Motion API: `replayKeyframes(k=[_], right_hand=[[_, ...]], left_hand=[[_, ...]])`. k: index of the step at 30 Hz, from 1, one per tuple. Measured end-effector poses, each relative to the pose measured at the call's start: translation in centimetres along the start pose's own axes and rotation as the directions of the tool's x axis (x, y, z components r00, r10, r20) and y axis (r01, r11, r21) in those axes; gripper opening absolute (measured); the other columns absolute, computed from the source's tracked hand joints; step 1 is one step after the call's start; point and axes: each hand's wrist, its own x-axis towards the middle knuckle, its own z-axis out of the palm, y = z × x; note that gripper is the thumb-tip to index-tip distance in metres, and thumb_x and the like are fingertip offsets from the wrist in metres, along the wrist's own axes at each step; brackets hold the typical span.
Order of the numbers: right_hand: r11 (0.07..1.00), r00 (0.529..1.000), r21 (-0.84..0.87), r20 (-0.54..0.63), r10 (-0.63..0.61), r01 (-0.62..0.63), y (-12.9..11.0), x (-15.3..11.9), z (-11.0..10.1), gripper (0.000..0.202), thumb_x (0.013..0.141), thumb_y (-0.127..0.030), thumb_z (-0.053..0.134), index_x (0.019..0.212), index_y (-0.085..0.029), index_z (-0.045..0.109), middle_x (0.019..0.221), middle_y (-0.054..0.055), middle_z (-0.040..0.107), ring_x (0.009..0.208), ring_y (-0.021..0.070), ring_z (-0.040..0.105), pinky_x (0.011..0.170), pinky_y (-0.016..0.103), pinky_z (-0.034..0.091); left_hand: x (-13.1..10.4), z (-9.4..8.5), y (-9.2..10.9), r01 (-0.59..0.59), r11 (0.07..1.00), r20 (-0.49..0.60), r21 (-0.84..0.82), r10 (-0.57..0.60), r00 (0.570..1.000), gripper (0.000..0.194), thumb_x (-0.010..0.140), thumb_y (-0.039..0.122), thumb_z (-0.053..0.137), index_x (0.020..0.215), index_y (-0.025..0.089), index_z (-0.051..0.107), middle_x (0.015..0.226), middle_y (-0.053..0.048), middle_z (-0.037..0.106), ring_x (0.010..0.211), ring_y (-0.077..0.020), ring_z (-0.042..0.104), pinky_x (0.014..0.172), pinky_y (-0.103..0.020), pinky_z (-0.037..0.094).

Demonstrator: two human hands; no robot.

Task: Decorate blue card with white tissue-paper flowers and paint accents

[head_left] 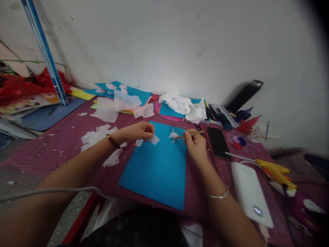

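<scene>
White thin paper scrap (pixel 154 139) is edge-pinched by left hand (pixel 142 130) (prob so it stays flat), right hand (pixel 195 145) grips slim brown stick (pixel 199 132) angled w/ tip at frilly white paper clump (pixel 173 134).

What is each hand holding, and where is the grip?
Left hand: small white paper piece, by its upper left edge. Right hand: thin brown stick, toward its right end.
</scene>
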Motion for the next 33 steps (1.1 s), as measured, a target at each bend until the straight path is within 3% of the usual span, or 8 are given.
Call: replayKeyframes(k=[3,5,7,9,12,14,23,33], right_hand=[[1.000,1.000,-0.006,-0.016,-0.006,0.006,-0.1,0.1,-0.1,0.024,0.092,-0.037,0.046,0.085,-0.020,0.061,0.066,0.002,0.065,0.059,0.0180,0.062,0.058,0.028,0.044],[1.000,1.000,-0.012,-0.026,-0.004,0.003,-0.2,0.1,-0.1,0.024,0.092,-0.037,0.046,0.084,-0.020,0.061,0.065,0.002,0.065,0.058,0.0179,0.061,0.057,0.028,0.043],[1.000,1.000,-0.012,-0.028,0.002,-0.002,-0.2,0.1,-0.1,0.024,0.092,-0.038,0.046,0.084,-0.020,0.061,0.063,0.001,0.063,0.057,0.0177,0.060,0.056,0.028,0.043],[1.000,1.000,-0.015,-0.029,-0.003,0.003,-0.3,0.2,-0.1,0.023,0.091,-0.037,0.047,0.083,-0.021,0.061,0.063,0.001,0.063,0.058,0.0177,0.060,0.056,0.028,0.043],[1.000,0.999,-0.021,-0.029,-0.020,0.020,-0.3,0.2,-0.1,0.021,0.091,-0.035,0.047,0.082,-0.021,0.061,0.066,0.002,0.065,0.060,0.0179,0.061,0.057,0.028,0.043],[1.000,0.999,-0.021,-0.029,-0.015,0.014,-0.4,0.2,-0.1,0.020,0.091,-0.034,0.047,0.082,-0.021,0.060,0.067,0.002,0.065,0.061,0.0180,0.061,0.056,0.028,0.043],[0.993,0.995,0.120,-0.101,0.004,0.008,-1.3,-0.3,-0.1,0.024,0.094,-0.038,0.046,0.084,-0.021,0.060,0.067,0.000,0.063,0.057,0.0148,0.058,0.057,0.026,0.045],[0.999,0.997,-0.030,0.068,0.021,-0.019,-0.1,-0.3,0.8,0.028,0.094,-0.041,0.045,0.084,-0.021,0.063,0.067,0.003,0.065,0.060,0.0181,0.062,0.059,0.029,0.047]], left_hand=[[1.8,0.6,0.6,-0.037,0.983,-0.007,-0.181,0.036,0.999,0.014,0.074,0.024,0.061,0.081,0.018,0.050,0.065,0.003,0.056,0.057,-0.0109,0.056,0.055,-0.022,0.044],[3.3,1.1,0.6,-0.084,0.976,0.008,-0.202,0.087,0.996,0.020,0.072,0.021,0.063,0.089,0.018,0.052,0.065,0.005,0.054,0.056,-0.0098,0.054,0.056,-0.022,0.044],[4.8,1.6,0.4,-0.139,0.981,0.010,-0.135,0.141,0.990,0.027,0.069,0.016,0.062,0.094,0.017,0.055,0.066,0.005,0.054,0.056,-0.0091,0.051,0.054,-0.021,0.041],[6.0,1.9,0.2,-0.172,0.985,0.018,0.010,0.172,0.985,0.022,0.066,0.013,0.059,0.087,0.016,0.059,0.067,0.003,0.056,0.057,-0.0093,0.050,0.054,-0.020,0.038],[7.4,2.1,0.0,-0.176,0.957,0.072,0.232,0.164,0.984,0.012,0.065,0.013,0.055,0.072,0.015,0.063,0.064,0.002,0.061,0.060,-0.0108,0.053,0.057,-0.021,0.038],[8.0,2.2,-0.1,-0.164,0.946,0.083,0.280,0.146,0.986,0.013,0.066,0.015,0.054,0.071,0.015,0.066,0.064,0.002,0.063,0.061,-0.0115,0.054,0.058,-0.021,0.037],[9.5,4.3,-1.6,-0.161,0.967,-0.032,0.199,0.170,0.985,0.012,0.069,0.022,0.056,0.070,0.015,0.065,0.065,0.000,0.061,0.062,-0.0130,0.054,0.055,-0.022,0.034],[9.4,4.7,-1.1,-0.157,0.975,-0.081,0.159,0.172,0.982,0.007,0.071,0.016,0.057,0.068,0.015,0.064,0.064,0.001,0.060,0.062,-0.0126,0.051,0.057,-0.023,0.034]])
